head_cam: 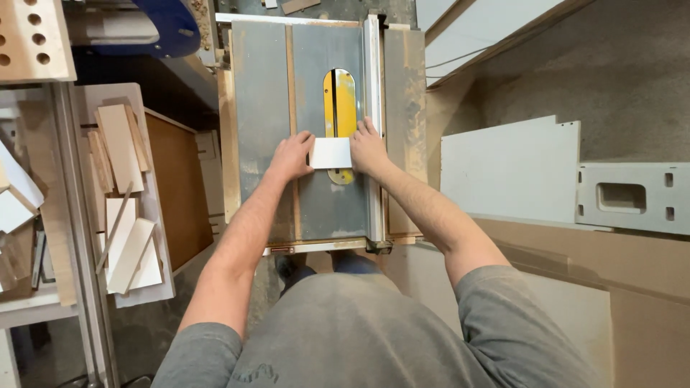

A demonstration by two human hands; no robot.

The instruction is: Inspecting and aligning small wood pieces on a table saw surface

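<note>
A small white panel (pixel 330 153) is pressed flat on the saw table (pixel 262 93), lying across the near end of the yellow insert (pixel 339 100). It is held between the left hand (pixel 291 156) and the right hand (pixel 368 149), whose fingers are spread over its two side edges rather than clenched. The fence (pixel 373 108) is seen just beside the right hand. On the left, a tray (pixel 157 237) is filled with loose offcuts (pixel 122 144). On the right, white boards (pixel 514 169) are laid over brown sheets (pixel 632 273).
</note>
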